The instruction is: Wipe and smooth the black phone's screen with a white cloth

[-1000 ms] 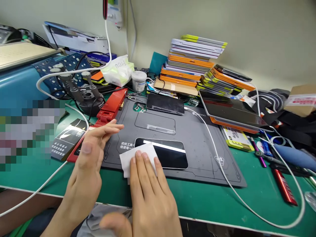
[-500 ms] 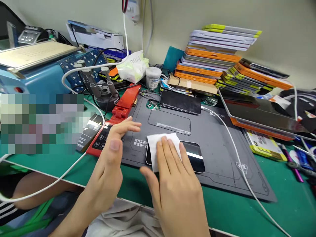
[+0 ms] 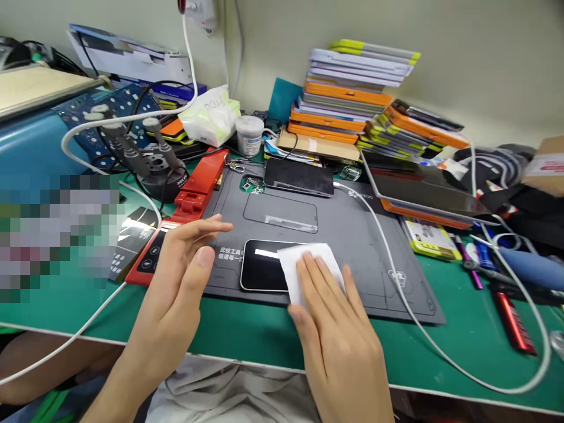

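A smartphone (image 3: 263,271) lies face up on the grey mat, its dark screen showing on the left. White wipe (image 3: 294,267), a thin sheet of cloth or tissue, covers its right part. My right hand (image 3: 339,323) presses down on this wipe with long, close-set fingers, the thumb at its near edge. The phone's right end is hidden beneath wipe and hand. To the left of the phone, my left hand (image 3: 178,282) hovers open, palm turned inward, fingers slightly bent and holding nothing.
Another dark phone (image 3: 299,177) with a white cable (image 3: 388,229) plugged in lies farther back on the mat (image 3: 365,258). A red device (image 3: 194,194) stands left, near a black-based tool holder (image 3: 161,176). Stacked cases (image 3: 339,106) line the wall. A red-handled tool (image 3: 513,320) lies right.
My right hand has slid the wipe rightward across the phone, uncovering the screen's left part. My left hand stays beside the phone, its fingers a little more bent. The camera view has turned right.
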The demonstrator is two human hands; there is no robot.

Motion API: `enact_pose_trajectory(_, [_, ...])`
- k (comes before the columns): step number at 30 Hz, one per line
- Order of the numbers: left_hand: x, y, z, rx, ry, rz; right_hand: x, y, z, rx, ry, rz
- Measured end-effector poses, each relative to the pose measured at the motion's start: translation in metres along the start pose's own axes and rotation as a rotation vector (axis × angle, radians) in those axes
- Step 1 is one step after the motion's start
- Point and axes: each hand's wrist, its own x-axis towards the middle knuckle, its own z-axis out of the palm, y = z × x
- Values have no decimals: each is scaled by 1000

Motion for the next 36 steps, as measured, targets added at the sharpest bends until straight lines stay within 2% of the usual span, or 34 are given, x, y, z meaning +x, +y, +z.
enact_pose_trajectory(4, [-1, -12, 0, 75, -58, 1, -9, 7, -5, -52, -5, -19])
enact_pose_trajectory(8, [0, -17, -1, 250, -107, 65, 2, 14, 0, -49, 25, 81])
enact_pose_trajectory(10, [0, -13, -1, 334, -131, 185, -1, 15, -2, -63, 34, 84])
enact_pose_trajectory(12, [-1, -9, -1, 404, -139, 345, -10, 15, -6, -92, 53, 34])
enact_pose_trajectory(14, [-3, -8, -1, 492, -169, 437, -15, 17, -9, -109, 62, -13])
enact_pose_trajectory(18, [1, -21, 5, 608, -296, 406, -7, 27, -8, -89, 41, 4])
enact_pose_trajectory(21, [5, -34, 11, 631, -299, 412, -6, 43, -11, -51, 50, -28])
enact_pose_trajectory(25, [4, -35, 13, 628, -324, 403, -13, 74, -34, 134, 82, -170])
enact_pose_trajectory(27, [9, -27, 11, 648, -361, 408, -12, 88, -45, 248, 96, -109])
enact_pose_trajectory(30, [29, -7, 3, 751, -458, 432, -6, 98, -47, 250, 281, 210])
enact_pose_trajectory(32, [52, 8, -3, 832, -502, 435, -4, 97, -37, 167, 354, 346])
enact_pose_trajectory(35, [92, 22, -6, 919, -523, 480, -6, 95, -20, 68, 322, 318])
enact_pose_trajectory(36, [103, 23, -6, 954, -565, 511, -7, 95, -17, 53, 319, 300])
